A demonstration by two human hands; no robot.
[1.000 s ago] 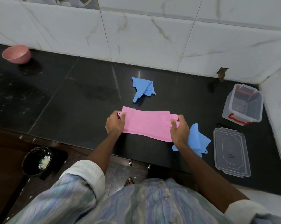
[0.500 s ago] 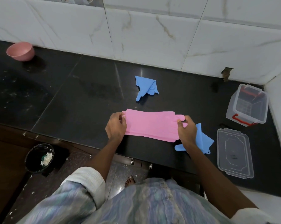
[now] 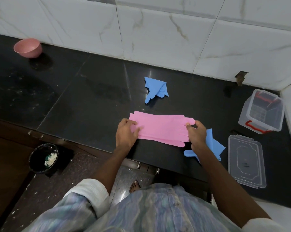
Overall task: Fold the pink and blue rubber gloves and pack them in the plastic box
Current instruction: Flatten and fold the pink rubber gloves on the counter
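Note:
The pink gloves [image 3: 163, 127] lie stacked flat on the black counter [image 3: 74, 97], cuffs to the left, fingers to the right. My left hand [image 3: 126, 133] presses on the cuff end. My right hand [image 3: 196, 133] pinches the finger end. One blue glove [image 3: 155, 89] lies crumpled farther back. A second blue glove [image 3: 211, 146] lies beside my right wrist, partly hidden by it. The clear plastic box [image 3: 262, 111] with red handles stands open at the right, with its lid [image 3: 246, 159] flat in front of it.
A pink bowl [image 3: 28, 48] sits at the far left by the tiled wall [image 3: 158, 30]. A black bin [image 3: 43, 158] stands on the floor below the counter edge. My bare foot [image 3: 134, 185] shows under the counter front.
Both hands shifted slightly along the pink gloves; my right hand's fingers now pinch the fingertips instead of lying flat. The gloves stay in place.

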